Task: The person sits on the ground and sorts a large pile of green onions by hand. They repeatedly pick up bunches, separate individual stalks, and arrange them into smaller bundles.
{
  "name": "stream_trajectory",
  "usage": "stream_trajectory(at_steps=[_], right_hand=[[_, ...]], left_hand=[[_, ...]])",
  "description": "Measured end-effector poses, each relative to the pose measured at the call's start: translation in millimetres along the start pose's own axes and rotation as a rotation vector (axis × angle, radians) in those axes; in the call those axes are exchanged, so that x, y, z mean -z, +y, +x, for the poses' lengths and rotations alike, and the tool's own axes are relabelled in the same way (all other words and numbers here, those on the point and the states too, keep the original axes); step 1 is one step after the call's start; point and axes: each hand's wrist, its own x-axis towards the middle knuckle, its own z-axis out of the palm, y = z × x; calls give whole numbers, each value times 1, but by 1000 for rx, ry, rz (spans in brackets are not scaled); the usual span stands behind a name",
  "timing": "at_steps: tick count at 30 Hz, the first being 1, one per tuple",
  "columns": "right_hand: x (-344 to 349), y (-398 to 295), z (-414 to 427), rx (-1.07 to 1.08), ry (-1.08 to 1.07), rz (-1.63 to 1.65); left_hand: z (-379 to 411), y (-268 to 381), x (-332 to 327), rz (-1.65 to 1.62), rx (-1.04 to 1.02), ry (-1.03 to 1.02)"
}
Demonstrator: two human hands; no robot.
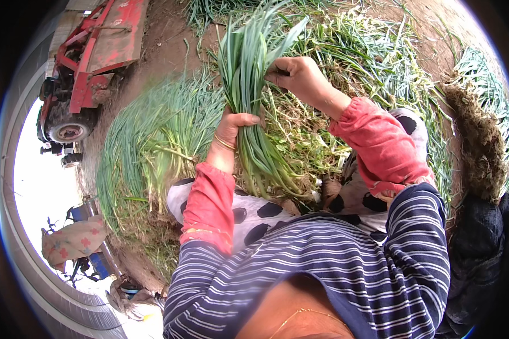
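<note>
My left hand (pixel 236 127) is closed round the middle of a bunch of long green leafy stalks (pixel 248 68), which look like garlic or leek greens. The leaves point up and away from me, and the pale stem ends hang over my lap. To the right of the bunch is my right hand (pixel 295 76), its thumb and fingers curled together at the edge of the leaves; whether it pinches a leaf cannot be made out. A large heap of the same greens (pixel 169 118), roots towards me, lies at the left.
Loose leaves and stems (pixel 364 55) cover the ground ahead and to the right. A row of rooted bundles (pixel 477 140) lies at the far right, above black sheeting (pixel 477 237). Red farm machinery (pixel 85 80) with a tyre and a cloth-covered cart (pixel 74 241) stand at the left.
</note>
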Motion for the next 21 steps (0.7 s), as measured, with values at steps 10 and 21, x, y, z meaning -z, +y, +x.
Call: stream_trajectory(at_steps=[10,21], right_hand=[[-17,-5,-12,55,-20,62],[-24,6,-7,144,8,-121]], left_hand=[[4,3,2,-48,-61,-8],[9,0,-3,47,-60,18]])
